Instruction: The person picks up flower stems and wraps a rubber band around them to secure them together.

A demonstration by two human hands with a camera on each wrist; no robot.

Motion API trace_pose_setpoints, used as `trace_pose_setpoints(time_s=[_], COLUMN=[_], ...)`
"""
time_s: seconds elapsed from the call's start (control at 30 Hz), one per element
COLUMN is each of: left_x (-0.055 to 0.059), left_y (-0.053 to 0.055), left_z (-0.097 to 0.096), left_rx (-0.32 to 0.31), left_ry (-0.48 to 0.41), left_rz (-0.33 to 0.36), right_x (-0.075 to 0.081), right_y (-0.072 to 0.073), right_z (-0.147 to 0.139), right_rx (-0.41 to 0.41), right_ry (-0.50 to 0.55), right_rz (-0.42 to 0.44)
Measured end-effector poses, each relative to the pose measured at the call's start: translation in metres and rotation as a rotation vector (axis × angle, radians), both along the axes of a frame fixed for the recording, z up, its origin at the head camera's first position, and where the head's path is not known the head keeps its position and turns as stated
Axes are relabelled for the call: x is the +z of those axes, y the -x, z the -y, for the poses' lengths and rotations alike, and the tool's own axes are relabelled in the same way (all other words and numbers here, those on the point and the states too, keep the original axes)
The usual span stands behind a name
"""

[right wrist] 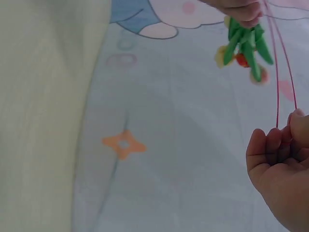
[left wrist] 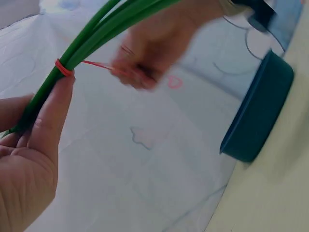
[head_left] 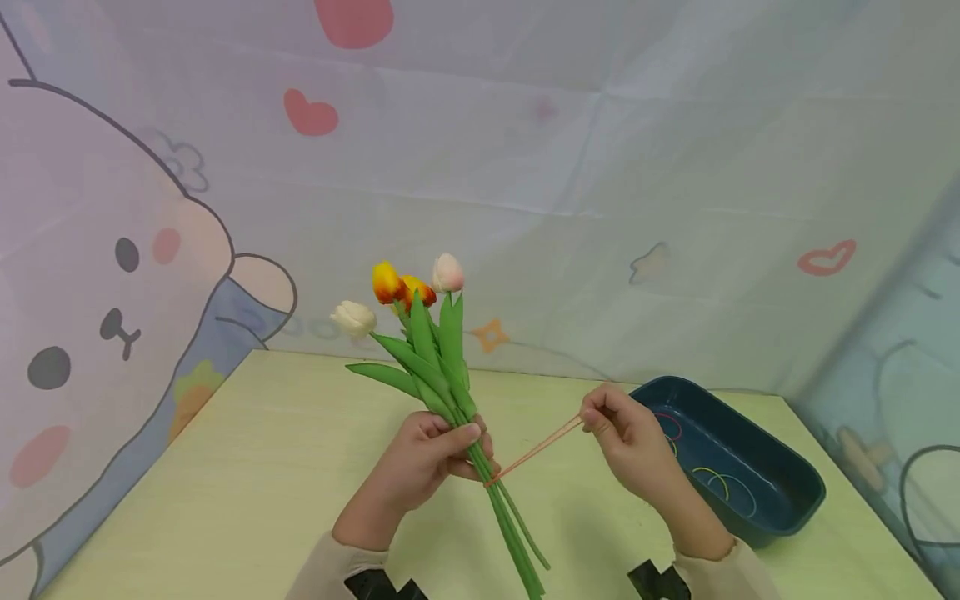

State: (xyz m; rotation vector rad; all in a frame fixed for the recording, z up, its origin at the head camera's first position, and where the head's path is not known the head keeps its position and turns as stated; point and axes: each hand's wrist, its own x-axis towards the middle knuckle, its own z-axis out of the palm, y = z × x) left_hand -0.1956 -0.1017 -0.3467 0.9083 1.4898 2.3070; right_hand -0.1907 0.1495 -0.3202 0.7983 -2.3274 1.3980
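My left hand (head_left: 435, 458) grips a bunch of artificial tulips (head_left: 427, 354) by the green stems, with white, pink and yellow-orange blooms at the top. Around the stems, just below that hand, a red-orange rubber band (left wrist: 64, 68) is looped. My right hand (head_left: 630, 442) pinches the band's free end and holds it stretched out to the right. In the right wrist view two taut strands of the rubber band (right wrist: 278, 77) run from the right hand (right wrist: 280, 164) toward the stems. The left index fingertip lies right at the loop in the left wrist view.
A dark blue plastic tub (head_left: 795, 500) stands on the right of the pale table (head_left: 225, 475), beside the right forearm. Several coloured rubber bands (head_left: 720, 482) lie inside it. Behind the table hangs a printed cloth (head_left: 525, 167) with hearts and a cartoon bear.
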Motion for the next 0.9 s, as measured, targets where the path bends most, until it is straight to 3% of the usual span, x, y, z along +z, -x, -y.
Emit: trace_pose_setpoints(time_s=[0.1, 0.17, 0.27, 0.37, 0.47, 0.63, 0.77, 0.9], left_x=[0.003, 0.004, 0.004, 0.003, 0.002, 0.0, -0.006, -0.011], left_y=[-0.001, -0.002, -0.002, 0.0, 0.002, 0.004, 0.008, 0.012], left_z=[0.004, 0.005, 0.006, 0.004, 0.003, 0.0, -0.002, -0.004], left_rx=[-0.108, -0.139, -0.14, -0.096, 0.003, 0.267, 0.462, 0.61], left_ry=[-0.123, -0.18, -0.238, -0.278, -0.302, -0.286, -0.26, -0.212], left_rz=[0.015, 0.049, 0.109, 0.16, 0.202, 0.236, 0.191, 0.124], right_x=[-0.021, -0.035, -0.055, -0.07, -0.077, -0.078, -0.072, -0.059], right_y=[0.008, 0.009, 0.009, 0.003, -0.009, -0.032, -0.048, -0.062], right_z=[0.005, 0.014, 0.033, 0.053, 0.072, 0.095, 0.105, 0.105], right_rx=[0.022, 0.046, 0.098, 0.162, 0.236, 0.331, 0.311, 0.262], right_ry=[0.026, 0.021, 0.005, 0.027, 0.135, 0.361, 0.439, 0.358], right_rz=[0.081, 0.13, 0.275, 0.467, 0.642, 0.834, 0.864, 0.77])
